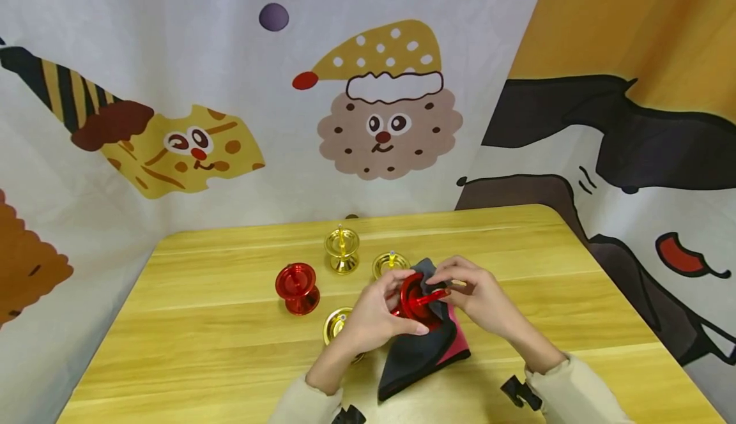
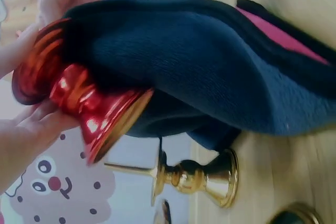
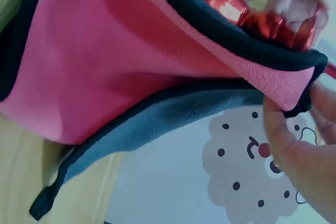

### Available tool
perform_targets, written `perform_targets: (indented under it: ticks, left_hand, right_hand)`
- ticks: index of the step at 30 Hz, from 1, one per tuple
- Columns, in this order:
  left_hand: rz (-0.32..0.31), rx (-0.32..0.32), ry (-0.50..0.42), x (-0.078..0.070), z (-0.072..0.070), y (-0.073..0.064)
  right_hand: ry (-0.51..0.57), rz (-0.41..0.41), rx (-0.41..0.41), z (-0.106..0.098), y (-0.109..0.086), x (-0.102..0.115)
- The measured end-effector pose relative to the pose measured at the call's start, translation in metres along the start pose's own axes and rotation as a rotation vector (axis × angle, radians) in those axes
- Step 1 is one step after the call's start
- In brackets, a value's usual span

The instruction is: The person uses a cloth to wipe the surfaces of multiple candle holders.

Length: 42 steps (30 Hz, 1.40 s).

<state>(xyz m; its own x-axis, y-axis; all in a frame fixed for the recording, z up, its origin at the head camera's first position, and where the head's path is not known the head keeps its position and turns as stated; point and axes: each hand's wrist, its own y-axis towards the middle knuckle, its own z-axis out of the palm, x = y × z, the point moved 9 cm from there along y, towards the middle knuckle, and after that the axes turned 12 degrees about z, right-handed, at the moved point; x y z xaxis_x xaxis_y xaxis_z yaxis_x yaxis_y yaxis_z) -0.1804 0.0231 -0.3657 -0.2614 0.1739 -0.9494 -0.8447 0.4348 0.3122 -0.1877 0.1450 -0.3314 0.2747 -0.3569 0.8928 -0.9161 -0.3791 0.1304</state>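
My left hand (image 1: 370,315) grips a shiny red candle holder (image 1: 409,299) round its dish, tilted so that its red spike points right. In the left wrist view, the flared foot of the red holder (image 2: 102,119) shows below the fingers. A two-sided cloth (image 1: 411,360), dark grey and pink with black edging, drapes from the holder toward the table. My right hand (image 1: 477,293) pinches a corner of the cloth at the dish, beside the spike. In the right wrist view, the pink side of the cloth (image 3: 131,40) faces the camera, with thumb and fingers at its corner.
A second red candle holder (image 1: 298,287) stands on the wooden table (image 1: 201,347) at left. One gold candle holder (image 1: 342,248) stands at the back. Another gold holder (image 1: 386,262) is behind the hands; a third (image 1: 333,325) is partly hidden by my left hand. A printed curtain (image 1: 218,41) hangs behind.
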Motion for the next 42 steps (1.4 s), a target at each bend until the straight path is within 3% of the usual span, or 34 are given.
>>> perform_targets:
  ticks: [5,7,10,14,16,23,28,33,36,42]
  left_hand:
    - [0.13,-0.13,0.051,-0.007,-0.007,0.004]
    - [0.158,-0.153,0.093,-0.011,-0.009,0.006]
    - [0.153,-0.108,0.118,-0.015,-0.007,0.008]
    - [0.102,-0.019,0.056,-0.017,-0.005,0.012]
    - [0.084,-0.008,0.031,-0.019,-0.006,0.015]
    - [0.036,-0.097,0.108,-0.025,-0.018,0.022]
    - [0.109,-0.141,0.173,-0.029,-0.019,0.022]
    - [0.182,-0.221,0.375,-0.032,-0.024,0.018]
    - [0.154,-0.198,0.351,-0.03,-0.025,0.017]
    - [0.048,-0.037,0.158,-0.024,-0.017,0.017]
  right_hand:
    - [0.037,0.143,-0.069,-0.002,0.002,-0.009]
    - [0.046,0.168,-0.102,-0.004,0.003,-0.01]
    - [0.057,0.161,-0.142,-0.009,0.005,-0.006]
    - [0.045,0.105,-0.174,-0.019,0.01,0.003]
    - [0.031,0.077,-0.178,-0.023,0.014,0.007]
    - [-0.028,0.009,-0.147,-0.025,0.025,0.022]
    - [-0.079,0.071,-0.178,-0.019,0.024,0.021]
    - [-0.099,0.134,-0.231,-0.009,0.015,0.016]
    - [-0.077,0.132,-0.219,-0.006,0.012,0.016]
    - [-0.048,0.044,-0.176,-0.013,0.015,0.026]
